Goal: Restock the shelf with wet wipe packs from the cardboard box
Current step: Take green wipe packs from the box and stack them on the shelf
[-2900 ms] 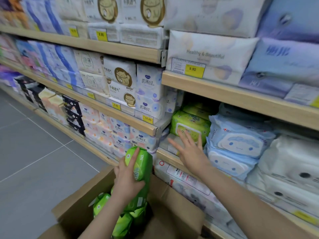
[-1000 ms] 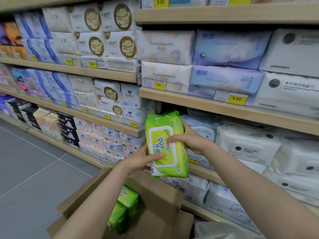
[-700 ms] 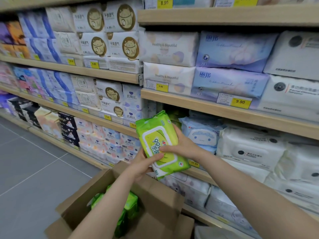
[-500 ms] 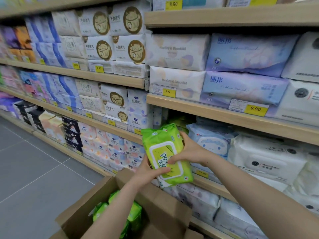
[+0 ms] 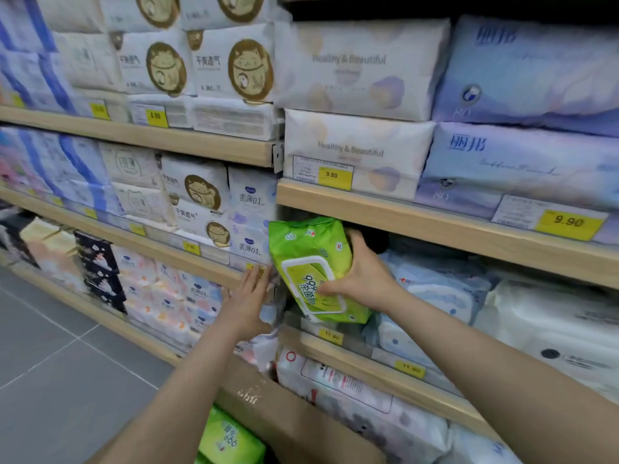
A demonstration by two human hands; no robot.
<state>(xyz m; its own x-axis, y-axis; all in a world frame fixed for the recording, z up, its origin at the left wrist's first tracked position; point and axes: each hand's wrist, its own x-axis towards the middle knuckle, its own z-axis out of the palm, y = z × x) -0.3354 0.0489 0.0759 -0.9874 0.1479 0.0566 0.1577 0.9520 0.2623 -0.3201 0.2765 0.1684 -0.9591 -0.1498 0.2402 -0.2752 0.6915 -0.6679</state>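
Note:
My right hand (image 5: 360, 279) grips a green wet wipe pack (image 5: 310, 259) and holds it tilted at the mouth of the wooden shelf (image 5: 385, 216), at the shelf bay's left end, its top edge just under the board above. My left hand (image 5: 248, 303) is off the pack, fingers straight, flat against the shelf divider to the pack's left. Below, the cardboard box (image 5: 291, 416) stands open with another green pack (image 5: 229, 440) visible inside.
Pale blue wipe packs (image 5: 438, 289) lie right of the green pack on the same shelf, white packs (image 5: 552, 326) farther right. Tissue packs fill the shelves above and to the left. Yellow price tags (image 5: 569, 222) line the shelf edges. Grey tiled floor (image 5: 50, 363) lies at left.
The green pack has moved up and into the shelf opening in my right hand alone. My left hand has let go of it and now rests on the divider beside it.

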